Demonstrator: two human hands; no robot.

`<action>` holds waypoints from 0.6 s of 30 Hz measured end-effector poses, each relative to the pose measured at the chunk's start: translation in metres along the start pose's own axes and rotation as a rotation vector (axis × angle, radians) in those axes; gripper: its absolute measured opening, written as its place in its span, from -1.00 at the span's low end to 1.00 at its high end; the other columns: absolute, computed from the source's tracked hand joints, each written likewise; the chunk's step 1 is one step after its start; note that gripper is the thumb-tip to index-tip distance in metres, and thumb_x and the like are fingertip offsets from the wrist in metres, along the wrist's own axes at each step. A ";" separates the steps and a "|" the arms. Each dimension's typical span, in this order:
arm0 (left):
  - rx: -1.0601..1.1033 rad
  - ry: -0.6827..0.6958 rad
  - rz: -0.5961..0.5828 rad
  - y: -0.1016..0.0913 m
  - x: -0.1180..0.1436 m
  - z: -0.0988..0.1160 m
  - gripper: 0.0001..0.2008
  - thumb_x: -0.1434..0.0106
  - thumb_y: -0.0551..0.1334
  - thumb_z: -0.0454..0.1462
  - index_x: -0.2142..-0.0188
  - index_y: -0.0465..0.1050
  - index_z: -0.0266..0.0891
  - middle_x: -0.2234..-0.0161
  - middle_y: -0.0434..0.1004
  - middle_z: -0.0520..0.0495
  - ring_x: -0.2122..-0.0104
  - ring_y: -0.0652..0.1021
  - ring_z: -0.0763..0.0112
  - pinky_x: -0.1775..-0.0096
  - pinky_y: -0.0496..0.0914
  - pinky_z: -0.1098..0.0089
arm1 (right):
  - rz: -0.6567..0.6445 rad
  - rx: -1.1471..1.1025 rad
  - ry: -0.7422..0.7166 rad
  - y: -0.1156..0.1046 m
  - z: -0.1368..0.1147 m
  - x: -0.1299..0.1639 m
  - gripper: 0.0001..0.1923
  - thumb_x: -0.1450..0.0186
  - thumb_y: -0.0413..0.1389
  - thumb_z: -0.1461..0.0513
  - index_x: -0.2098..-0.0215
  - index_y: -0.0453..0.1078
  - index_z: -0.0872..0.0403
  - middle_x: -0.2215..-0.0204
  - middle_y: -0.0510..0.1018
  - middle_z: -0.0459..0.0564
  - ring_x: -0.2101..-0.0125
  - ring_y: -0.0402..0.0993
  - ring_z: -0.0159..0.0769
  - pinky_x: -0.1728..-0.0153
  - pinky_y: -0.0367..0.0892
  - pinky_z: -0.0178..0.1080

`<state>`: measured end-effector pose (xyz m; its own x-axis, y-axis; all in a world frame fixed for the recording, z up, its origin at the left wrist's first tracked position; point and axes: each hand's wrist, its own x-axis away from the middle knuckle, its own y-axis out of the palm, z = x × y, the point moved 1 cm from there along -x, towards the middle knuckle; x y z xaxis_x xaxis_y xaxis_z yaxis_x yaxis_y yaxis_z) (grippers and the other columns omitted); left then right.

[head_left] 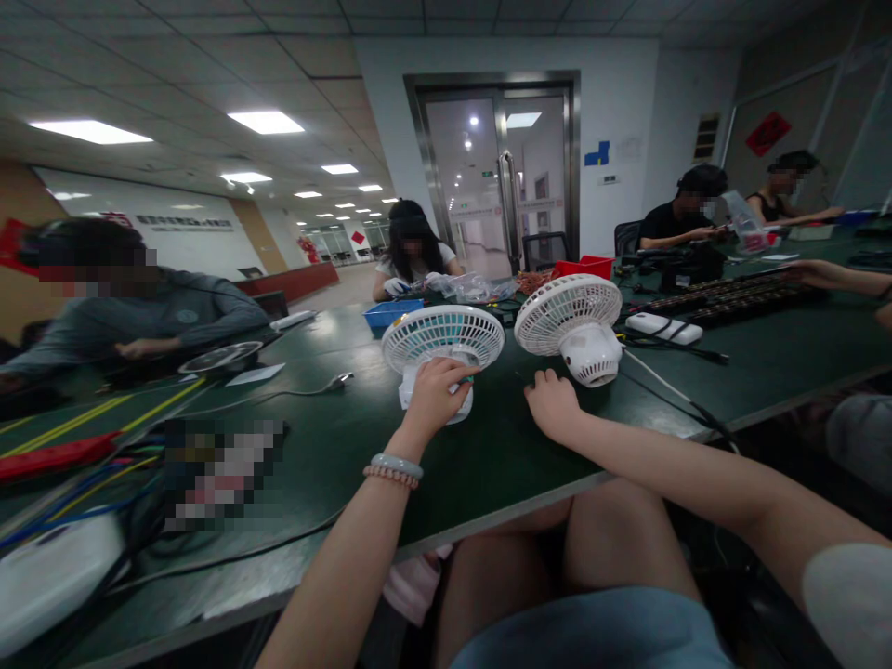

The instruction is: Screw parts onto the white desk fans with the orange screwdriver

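A white fan lies on the green table, its round slatted grille turned away from me. My left hand is closed over its motor housing, with the fingers reaching toward the grille. Something turquoise shows through the slats. To the right, a second white fan rests with its grille tilted up to the left. My right hand is just in front of that fan, apart from it, with curled fingers low over the table. A tiny dark tip shows beside its fingertips; what it belongs to is hidden.
Around me stand a blue tray, a red bin, clear plastic bags and a white power strip. Cables and a red power strip lie left. The table's front edge is close. Several people sit around.
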<state>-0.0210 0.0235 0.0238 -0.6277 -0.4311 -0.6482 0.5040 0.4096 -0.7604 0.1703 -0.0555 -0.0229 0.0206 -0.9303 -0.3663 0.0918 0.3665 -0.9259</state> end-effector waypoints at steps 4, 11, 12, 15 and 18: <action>0.033 -0.002 -0.004 -0.003 0.002 0.004 -0.60 -0.09 0.18 -0.27 0.03 0.38 -0.14 0.17 0.50 -0.06 0.13 0.43 0.25 0.05 0.25 0.18 | 0.099 0.008 -0.180 -0.017 -0.013 0.003 -0.67 -0.24 -0.15 0.37 0.24 0.44 0.25 0.16 0.38 0.29 0.13 0.25 -0.05 0.25 0.24 -0.10; 0.082 -0.071 0.202 -0.011 0.010 -0.002 -0.56 -0.03 0.09 -0.37 0.03 0.30 -0.24 0.09 0.37 -0.13 0.05 0.36 0.26 -0.01 0.26 0.21 | 0.209 -0.314 -0.172 -0.064 -0.042 -0.038 -0.63 -0.33 -0.22 0.17 0.19 0.38 0.13 0.25 0.46 0.12 0.26 0.37 -0.20 0.27 0.25 -0.22; 0.061 -0.124 0.248 -0.012 0.012 -0.005 -0.60 -0.05 0.07 -0.38 0.07 0.31 -0.25 0.12 0.38 -0.13 0.07 0.37 0.26 0.00 0.27 0.21 | 0.220 -0.357 -0.159 -0.064 -0.047 -0.044 -0.62 -0.34 -0.22 0.14 0.17 0.36 0.12 0.24 0.46 0.12 0.24 0.37 -0.21 0.27 0.25 -0.23; -0.029 -0.376 0.386 -0.011 0.019 -0.020 -0.80 -0.10 0.05 -0.33 0.25 0.32 -0.25 0.26 0.38 -0.15 0.16 0.39 0.22 0.08 0.30 0.17 | 0.245 -0.482 -0.141 -0.054 -0.056 -0.055 -0.61 -0.33 -0.18 0.08 0.16 0.36 0.14 0.22 0.46 0.13 0.20 0.37 -0.22 0.21 0.25 -0.25; -0.079 -0.735 0.440 -0.004 0.025 -0.038 -0.76 -0.11 0.09 -0.14 0.30 0.29 -0.27 0.26 0.38 -0.25 0.13 0.39 0.07 0.10 0.28 0.06 | 0.250 -0.687 -0.117 -0.034 -0.058 -0.059 -0.64 -0.32 -0.14 0.10 0.21 0.37 0.16 0.24 0.46 0.11 0.20 0.37 -0.29 0.17 0.24 -0.29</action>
<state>-0.0616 0.0414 0.0123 0.1723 -0.6202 -0.7653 0.5517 0.7044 -0.4466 0.1082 -0.0128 0.0250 0.0692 -0.7992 -0.5971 -0.5724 0.4585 -0.6799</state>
